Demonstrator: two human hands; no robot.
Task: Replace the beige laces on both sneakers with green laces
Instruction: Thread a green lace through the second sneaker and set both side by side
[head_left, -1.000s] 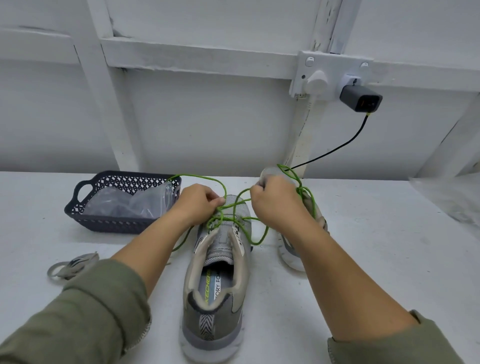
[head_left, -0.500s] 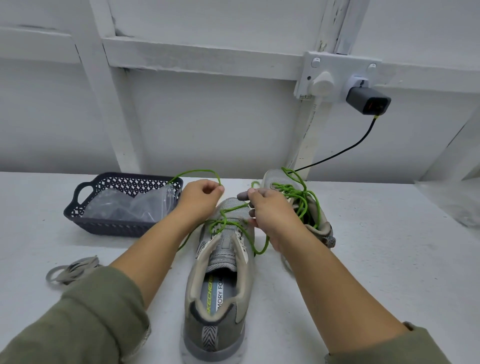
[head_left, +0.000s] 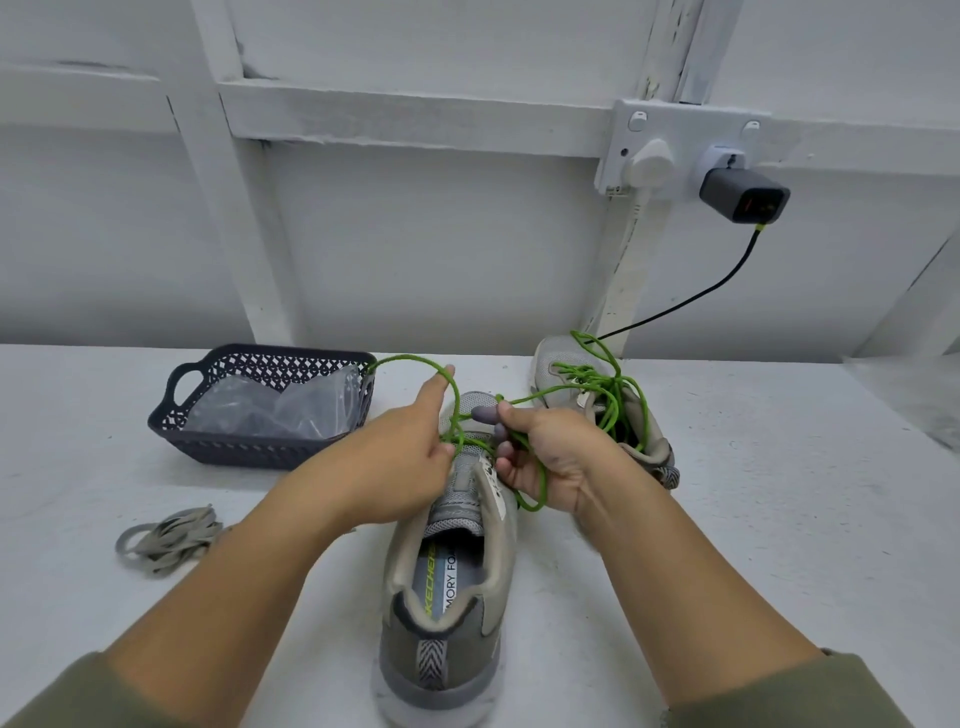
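Left hand (head_left: 395, 462) and right hand (head_left: 553, 460) each hold the green lace (head_left: 413, 358) over the near sneaker (head_left: 447, 629).

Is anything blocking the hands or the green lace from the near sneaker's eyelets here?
Nothing visible does. The right hand grips the green lace, which loops over the index finger of the left hand, right above the near sneaker. The basket and beige laces lie off to the left; the far sneaker sits behind.
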